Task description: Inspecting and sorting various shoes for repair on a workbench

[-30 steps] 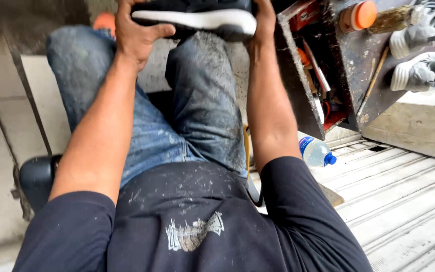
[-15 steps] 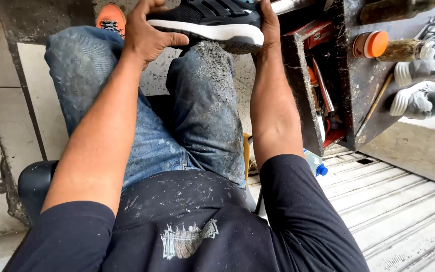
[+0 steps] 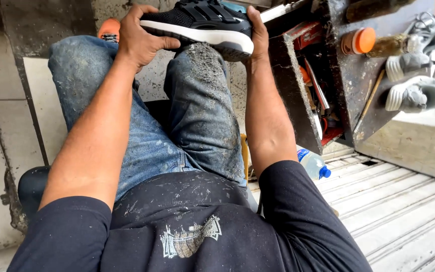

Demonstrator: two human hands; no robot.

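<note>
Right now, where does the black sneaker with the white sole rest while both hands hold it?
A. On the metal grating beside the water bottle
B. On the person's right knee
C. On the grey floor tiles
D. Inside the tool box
B. The black sneaker sits on the right knee of the stained jeans, with the left hand gripping its heel end and the right hand at its toe end.

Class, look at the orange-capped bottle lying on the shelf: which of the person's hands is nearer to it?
Right. The right hand holds the black sneaker at its end beside the tool box, toward the orange-capped bottle. The left hand grips the sneaker's far end, farther away.
</note>
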